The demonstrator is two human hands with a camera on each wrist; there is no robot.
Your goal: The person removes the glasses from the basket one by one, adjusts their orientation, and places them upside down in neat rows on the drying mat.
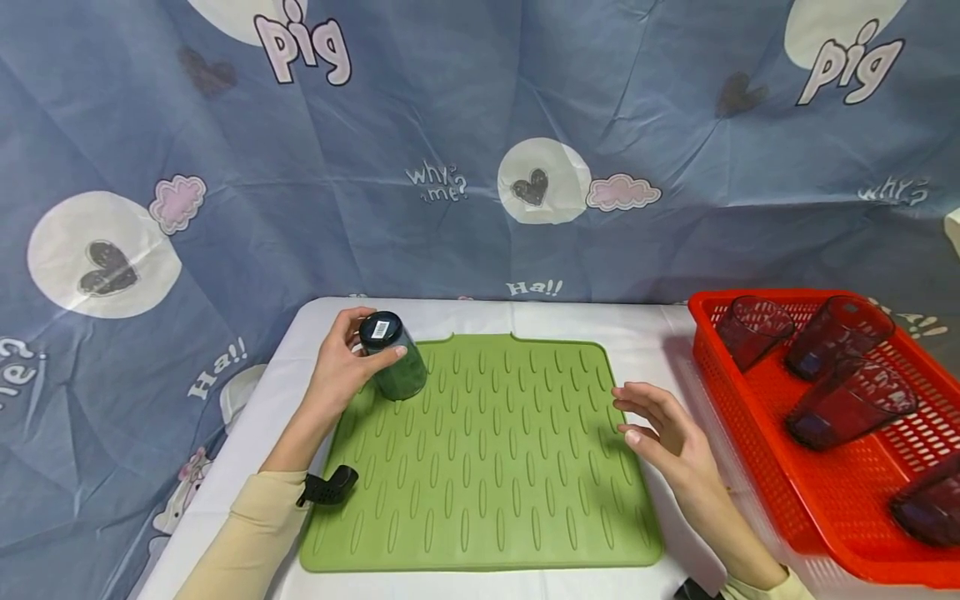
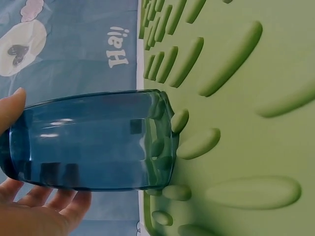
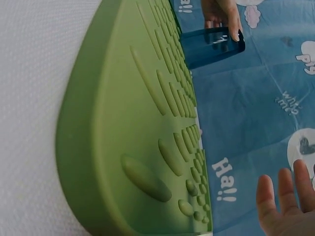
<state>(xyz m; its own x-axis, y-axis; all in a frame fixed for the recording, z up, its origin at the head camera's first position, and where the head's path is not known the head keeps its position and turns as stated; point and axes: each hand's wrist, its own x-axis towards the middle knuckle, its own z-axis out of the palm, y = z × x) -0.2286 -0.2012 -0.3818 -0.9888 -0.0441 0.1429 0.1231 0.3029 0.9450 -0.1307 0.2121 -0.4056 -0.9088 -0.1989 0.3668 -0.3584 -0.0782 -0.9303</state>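
My left hand (image 1: 341, 371) grips a blue see-through drinking glass (image 1: 405, 371) around its base, thumb on one side and fingers on the other. The glass is upside down, with a small barcode label on its upturned bottom. In the left wrist view, its rim end meets the ridges at the far left corner of the green drying mat (image 2: 246, 147). Over the mat's right edge hovers my right hand (image 1: 678, 437), fingers apart and loosely bent, holding nothing. The right wrist view shows its fingertips (image 3: 290, 196) at the lower right.
A red plastic basket (image 1: 847, 492) stands to the right of the mat, with several glasses (image 1: 851, 404) lying or leaning inside it. White cloth (image 1: 645, 325) covers the table. Behind the table hangs a blue printed curtain (image 1: 465, 100).
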